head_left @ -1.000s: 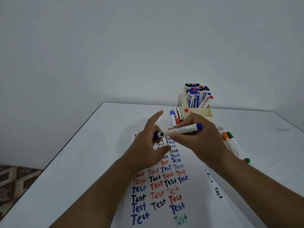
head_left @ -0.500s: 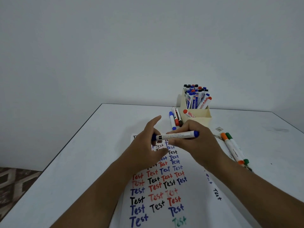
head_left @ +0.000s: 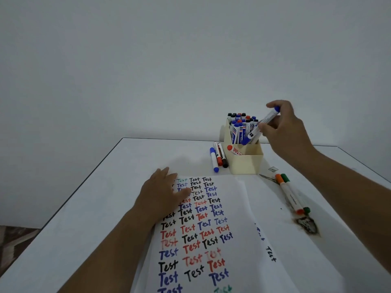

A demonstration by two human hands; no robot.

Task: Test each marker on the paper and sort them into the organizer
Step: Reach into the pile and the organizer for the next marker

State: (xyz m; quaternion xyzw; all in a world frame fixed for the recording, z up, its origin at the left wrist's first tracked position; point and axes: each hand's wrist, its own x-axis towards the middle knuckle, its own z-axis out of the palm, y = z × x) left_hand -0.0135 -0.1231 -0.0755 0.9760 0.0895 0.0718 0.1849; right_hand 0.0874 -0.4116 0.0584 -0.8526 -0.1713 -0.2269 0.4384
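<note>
A: Right hand (head_left: 283, 125) grips the blue marker (head_left: 260, 126), tilted, its lower end inside the organizer (head_left: 243, 163) among upright markers.
B: And the left hand (head_left: 163, 191)?
A: Flat, fingers straight, pressing the paper (head_left: 211, 240) on the bench (head_left: 95, 197).
B: Surroundings?
A: Three markers (head_left: 219, 156) lie just left of the organizer; an orange marker (head_left: 288, 194) and a green marker (head_left: 296, 192) lie to its right.

Single head-worn wide view, facing forward and down, close over the table (head_left: 88, 208), wall beyond
</note>
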